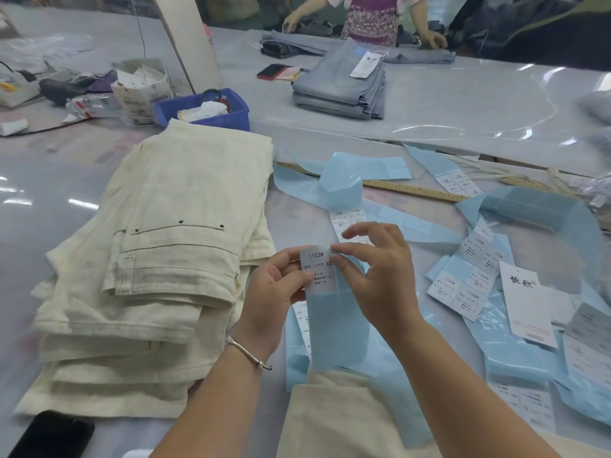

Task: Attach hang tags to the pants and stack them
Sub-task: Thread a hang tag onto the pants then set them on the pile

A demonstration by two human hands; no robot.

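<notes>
Both hands pinch the size sticker (319,269): left hand (277,285) below, right hand (373,259) peeling its top. Cream pants (158,259) wait leftward, nearer the left hand.

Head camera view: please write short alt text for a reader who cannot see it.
Two hands hold a white size sticker marked 1103# XS on its blue backing strip; the left hand grips it and the right hand pinches its top corner. A stack of cream pants lies to the left, and loose label sheets to the right.
</notes>
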